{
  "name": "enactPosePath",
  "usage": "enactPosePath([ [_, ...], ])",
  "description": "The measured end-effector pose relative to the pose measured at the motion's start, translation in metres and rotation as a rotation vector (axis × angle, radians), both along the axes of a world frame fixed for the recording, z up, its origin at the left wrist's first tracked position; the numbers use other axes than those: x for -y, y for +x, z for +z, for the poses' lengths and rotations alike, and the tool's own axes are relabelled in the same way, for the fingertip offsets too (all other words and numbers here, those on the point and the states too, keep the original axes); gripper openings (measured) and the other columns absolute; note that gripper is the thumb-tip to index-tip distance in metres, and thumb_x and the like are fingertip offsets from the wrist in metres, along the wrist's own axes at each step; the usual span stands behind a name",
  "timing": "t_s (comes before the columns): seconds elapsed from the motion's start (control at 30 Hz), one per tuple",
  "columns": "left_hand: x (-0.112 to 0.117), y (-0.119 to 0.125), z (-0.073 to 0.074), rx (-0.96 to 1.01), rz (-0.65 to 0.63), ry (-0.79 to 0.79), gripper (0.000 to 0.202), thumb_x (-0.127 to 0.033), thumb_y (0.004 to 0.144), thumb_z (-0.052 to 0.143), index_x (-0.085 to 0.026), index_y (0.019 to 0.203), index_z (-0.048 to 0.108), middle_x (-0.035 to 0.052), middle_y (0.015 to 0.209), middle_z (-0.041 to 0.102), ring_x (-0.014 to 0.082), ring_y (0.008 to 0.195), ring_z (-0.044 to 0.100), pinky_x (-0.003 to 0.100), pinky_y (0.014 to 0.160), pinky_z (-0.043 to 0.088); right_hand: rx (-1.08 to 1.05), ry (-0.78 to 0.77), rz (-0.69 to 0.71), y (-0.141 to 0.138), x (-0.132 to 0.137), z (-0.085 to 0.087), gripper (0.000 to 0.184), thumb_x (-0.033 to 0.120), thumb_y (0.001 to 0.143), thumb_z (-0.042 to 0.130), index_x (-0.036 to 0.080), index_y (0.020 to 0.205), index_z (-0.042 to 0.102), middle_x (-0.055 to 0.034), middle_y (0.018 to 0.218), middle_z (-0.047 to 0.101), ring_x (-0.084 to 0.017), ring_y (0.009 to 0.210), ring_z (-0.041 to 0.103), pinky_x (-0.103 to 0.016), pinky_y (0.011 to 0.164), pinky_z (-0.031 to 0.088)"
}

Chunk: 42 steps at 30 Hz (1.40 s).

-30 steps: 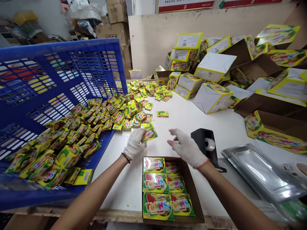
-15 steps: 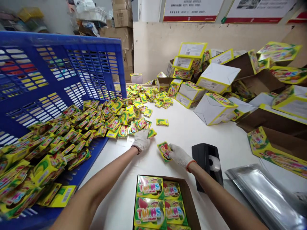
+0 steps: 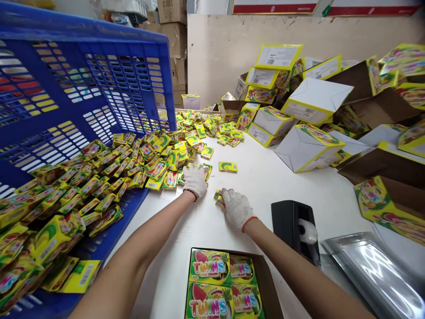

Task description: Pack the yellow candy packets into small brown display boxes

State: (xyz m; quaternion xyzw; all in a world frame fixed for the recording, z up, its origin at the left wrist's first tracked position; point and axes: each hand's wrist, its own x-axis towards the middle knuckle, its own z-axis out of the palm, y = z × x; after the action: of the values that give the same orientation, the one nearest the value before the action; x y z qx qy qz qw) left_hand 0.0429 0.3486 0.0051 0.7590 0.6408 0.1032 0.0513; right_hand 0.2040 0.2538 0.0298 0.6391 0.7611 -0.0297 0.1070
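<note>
My left hand (image 3: 195, 181), in a white knit glove, is at the near edge of a heap of small yellow-green candy boxes (image 3: 159, 168). Its fingers are curled over a small candy box (image 3: 207, 171), partly hidden by the glove. To the right, my right hand (image 3: 237, 208), gloved too, grips small candy boxes (image 3: 218, 197) on edge just above or on the white table; their exact number is hidden. Nearer to me stands an open carton (image 3: 270, 283) holding several larger boxes (image 3: 210, 266) printed "TWINS".
A blue crate (image 3: 133, 40) lies tipped at left, its small boxes spilling onto the white table (image 3: 255, 181). One lone candy box (image 3: 228, 167) lies ahead. A black tape dispenser (image 3: 290, 226), silvery plastic bags (image 3: 372, 266) and piled display cartons (image 3: 308, 146) are at right.
My right hand has moved left and turned the candy box from face-up to on edge. My left hand has shifted slightly forward over the heap. The view has tilted down.
</note>
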Motion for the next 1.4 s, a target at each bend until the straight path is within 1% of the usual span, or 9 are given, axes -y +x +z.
enactPosePath([
  [0.17, 0.024, 0.009, 0.002, 0.012, -0.189, -0.046, 0.051, -0.015, 0.078, 0.063, -0.015, 0.129, 0.057, 0.015, 0.125, 0.062, 0.0293, 0.119, 0.054, 0.048, 0.114, 0.027, -0.047, -0.036, -0.011, -0.011, -0.008, 0.004, 0.033, 0.021, 0.094, 0.047, 0.013, 0.125, 0.056, -0.0192, 0.126, 0.062, -0.031, 0.113, 0.06, -0.041, 0.093, 0.042],
  [0.33, 0.064, -0.021, 0.033, 0.18, -0.069, -0.106, 0.045, -0.024, 0.075, 0.064, -0.01, 0.117, 0.057, 0.0177, 0.115, 0.06, 0.0302, 0.106, 0.058, 0.042, 0.092, 0.047, -0.363, -0.106, -0.144, 0.013, 0.005, 0.051, 0.032, 0.039, 0.089, 0.06, 0.016, 0.111, 0.06, -0.0139, 0.112, 0.071, -0.027, 0.097, 0.066, -0.034, 0.08, 0.049],
  [0.5, 0.171, -0.047, 0.086, 1.346, 0.029, -0.302, 0.034, -0.034, 0.068, 0.065, -0.019, 0.098, 0.057, 0.0009, 0.087, 0.06, 0.0171, 0.078, 0.061, 0.032, 0.074, 0.052, -1.169, -0.45, -0.074, 0.058, 0.076, 0.102, 0.037, 0.03, 0.077, 0.067, 0.018, 0.11, 0.058, -0.0044, 0.102, 0.072, -0.018, 0.087, 0.066, -0.027, 0.073, 0.052],
  [0.6, 0.247, -0.04, 0.096, 1.688, 0.118, -0.53, 0.042, -0.034, 0.065, 0.068, -0.021, 0.104, 0.058, 0.0007, 0.088, 0.064, 0.0168, 0.076, 0.064, 0.031, 0.072, 0.054, -1.042, -0.752, 0.034, 0.06, 0.118, 0.104, 0.038, 0.024, 0.073, 0.066, 0.017, 0.109, 0.06, -0.0031, 0.099, 0.072, -0.018, 0.09, 0.066, -0.027, 0.074, 0.052],
  [0.7, 0.291, -0.027, 0.076, 1.665, 0.103, -0.604, 0.05, -0.038, 0.067, 0.073, -0.02, 0.111, 0.058, 0.0041, 0.094, 0.069, 0.0224, 0.085, 0.068, 0.034, 0.075, 0.056, -0.607, -0.763, 0.106, 0.042, 0.133, 0.092, 0.039, 0.016, 0.072, 0.064, 0.016, 0.111, 0.064, -0.006, 0.104, 0.073, -0.02, 0.092, 0.067, -0.026, 0.072, 0.049],
  [0.87, 0.298, -0.024, 0.045, 1.418, -0.024, -0.44, 0.06, -0.046, 0.074, 0.075, -0.019, 0.124, 0.054, 0.0094, 0.121, 0.067, 0.0289, 0.109, 0.066, 0.041, 0.092, 0.055, -0.118, -0.769, 0.3, 0.005, 0.12, 0.076, 0.045, 0.024, 0.07, 0.069, 0.015, 0.115, 0.07, -0.0129, 0.111, 0.073, -0.028, 0.094, 0.068, -0.031, 0.069, 0.046],
  [1.0, 0.3, -0.028, 0.044, 1.363, -0.032, -0.42, 0.067, -0.05, 0.075, 0.074, -0.018, 0.129, 0.05, 0.0126, 0.128, 0.065, 0.0314, 0.116, 0.064, 0.042, 0.095, 0.055, -0.132, -0.787, 0.363, -0.002, 0.123, 0.067, 0.051, 0.03, 0.071, 0.073, 0.018, 0.12, 0.069, -0.0125, 0.116, 0.072, -0.029, 0.095, 0.069, -0.033, 0.071, 0.049],
  [1.2, 0.303, -0.026, 0.044, 1.362, -0.013, -0.426, 0.07, -0.046, 0.074, 0.075, -0.018, 0.133, 0.049, 0.014, 0.131, 0.063, 0.0331, 0.122, 0.061, 0.047, 0.101, 0.053, -0.054, -0.389, 0.185, -0.009, 0.168, 0.06, 0.034, 0.017, 0.086, 0.061, 0.015, 0.119, 0.069, -0.0201, 0.118, 0.069, -0.032, 0.105, 0.069, -0.039, 0.082, 0.054],
  [1.4, 0.303, -0.027, 0.045, 1.321, 0.003, -0.42, 0.068, -0.048, 0.073, 0.075, -0.018, 0.13, 0.051, 0.0132, 0.126, 0.065, 0.0323, 0.115, 0.065, 0.046, 0.094, 0.056, -0.113, -0.481, 0.231, -0.001, 0.177, 0.058, 0.03, 0.019, 0.086, 0.062, 0.018, 0.114, 0.071, -0.0175, 0.115, 0.071, -0.03, 0.101, 0.07, -0.036, 0.081, 0.054],
])
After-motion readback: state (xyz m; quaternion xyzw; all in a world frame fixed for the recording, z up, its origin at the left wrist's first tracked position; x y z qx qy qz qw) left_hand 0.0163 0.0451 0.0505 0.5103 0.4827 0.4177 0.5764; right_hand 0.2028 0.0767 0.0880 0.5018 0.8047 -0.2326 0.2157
